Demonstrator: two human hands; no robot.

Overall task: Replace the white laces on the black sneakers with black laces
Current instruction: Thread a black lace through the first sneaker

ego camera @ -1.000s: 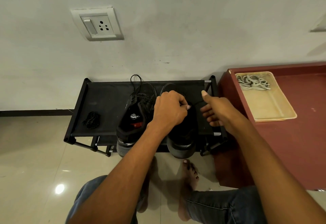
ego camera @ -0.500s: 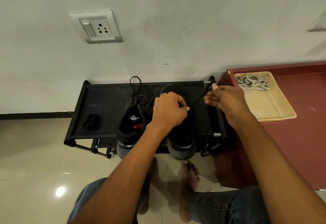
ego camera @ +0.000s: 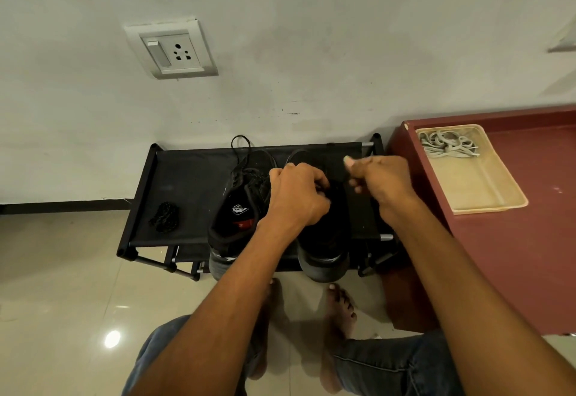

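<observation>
On the black shoe rack [ego camera: 193, 177], one bundle of black lace [ego camera: 164, 217] lay far left of both hands. Two black sneakers [ego camera: 240, 208] stood side by side. The left hand [ego camera: 296, 196] was curled over the right sneaker [ego camera: 324, 239], its grip closed on something I cannot tell. Just right of it, the right hand [ego camera: 378, 179] pinched a thin black lace. Further right, one tray [ego camera: 486, 196] held white laces [ego camera: 445, 146].

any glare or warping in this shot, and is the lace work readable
Head view: a bright glare spot on the glossy beige floor tiles; wide-angle bending tilts the white wall socket; the black sneaker under both hands is too dark to show lacing.
</observation>
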